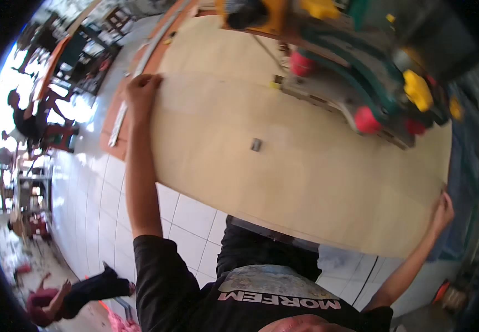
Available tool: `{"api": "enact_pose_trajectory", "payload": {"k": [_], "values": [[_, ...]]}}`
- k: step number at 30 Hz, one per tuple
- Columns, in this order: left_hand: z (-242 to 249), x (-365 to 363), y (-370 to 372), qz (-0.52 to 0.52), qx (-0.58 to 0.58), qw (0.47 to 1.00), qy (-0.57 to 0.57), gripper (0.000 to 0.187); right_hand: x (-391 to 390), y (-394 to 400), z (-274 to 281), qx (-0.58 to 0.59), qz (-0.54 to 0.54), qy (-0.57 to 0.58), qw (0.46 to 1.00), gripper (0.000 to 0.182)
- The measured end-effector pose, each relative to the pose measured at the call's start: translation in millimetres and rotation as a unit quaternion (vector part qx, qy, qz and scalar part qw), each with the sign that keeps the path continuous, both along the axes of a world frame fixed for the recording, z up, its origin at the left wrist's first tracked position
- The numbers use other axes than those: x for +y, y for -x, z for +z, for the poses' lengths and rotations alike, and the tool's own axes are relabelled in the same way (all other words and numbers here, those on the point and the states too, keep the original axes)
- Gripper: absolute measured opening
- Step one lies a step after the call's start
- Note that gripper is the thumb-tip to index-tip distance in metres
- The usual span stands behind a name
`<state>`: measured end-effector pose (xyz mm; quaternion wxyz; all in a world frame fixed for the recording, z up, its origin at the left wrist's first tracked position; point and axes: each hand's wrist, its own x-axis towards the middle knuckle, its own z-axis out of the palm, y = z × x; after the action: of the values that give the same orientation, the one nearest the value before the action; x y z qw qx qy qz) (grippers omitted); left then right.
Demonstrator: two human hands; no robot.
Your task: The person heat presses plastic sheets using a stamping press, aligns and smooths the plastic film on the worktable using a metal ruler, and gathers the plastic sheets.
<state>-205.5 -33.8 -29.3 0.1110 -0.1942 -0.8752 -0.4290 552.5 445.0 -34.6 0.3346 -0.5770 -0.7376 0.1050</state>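
Note:
A large beige sheet [212,155], thin like paper or veneer, spreads in front of my body across the work surface. My left hand [142,91] is closed with its fingers pinching the sheet's left edge. At the lower right corner, my right hand [443,213] pinches the right edge between thumb and fingers. A small dark grey block [256,145] lies near the middle of the sheet, apart from both hands.
A green machine [350,77] with red and yellow knobs stands over the sheet's far right part. A metal ruler-like strip [119,124] lies on the orange-brown board [107,135] at left. Several people sit or bend farther off at left, over a white tiled floor [189,221].

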Motion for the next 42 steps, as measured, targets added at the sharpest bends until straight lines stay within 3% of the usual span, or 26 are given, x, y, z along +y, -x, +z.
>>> {"api": "enact_pose_trajectory", "payload": {"k": [5, 14, 19, 25, 42], "values": [[17.5, 3.7, -21.2, 0.025, 0.014, 0.999, 0.033, 0.021, 5.8, -12.8, -5.6, -0.029, 0.003, -0.011, 1.0, 0.023], [17.9, -4.9, -15.2, -0.024, 0.058, 0.994, 0.095, 0.021, 13.7, -19.6, -6.0, -0.038, -0.007, -0.017, 0.999, 0.025], [17.8, -6.3, -14.2, -0.024, 0.036, 0.995, 0.091, 0.022, 24.0, -33.0, -14.5, 0.028, 0.002, 0.022, 0.999, 0.024], [17.2, -6.8, -14.9, -0.02, 0.028, 0.996, 0.086, 0.023, 7.9, -14.4, -1.6, -0.055, -0.025, -0.006, 0.998, 0.024], [22.6, -3.4, -20.6, 0.003, -0.003, 0.997, 0.075, 0.024, 12.2, -18.4, -8.3, 0.007, -0.032, -0.023, 0.999, 0.026]]}}
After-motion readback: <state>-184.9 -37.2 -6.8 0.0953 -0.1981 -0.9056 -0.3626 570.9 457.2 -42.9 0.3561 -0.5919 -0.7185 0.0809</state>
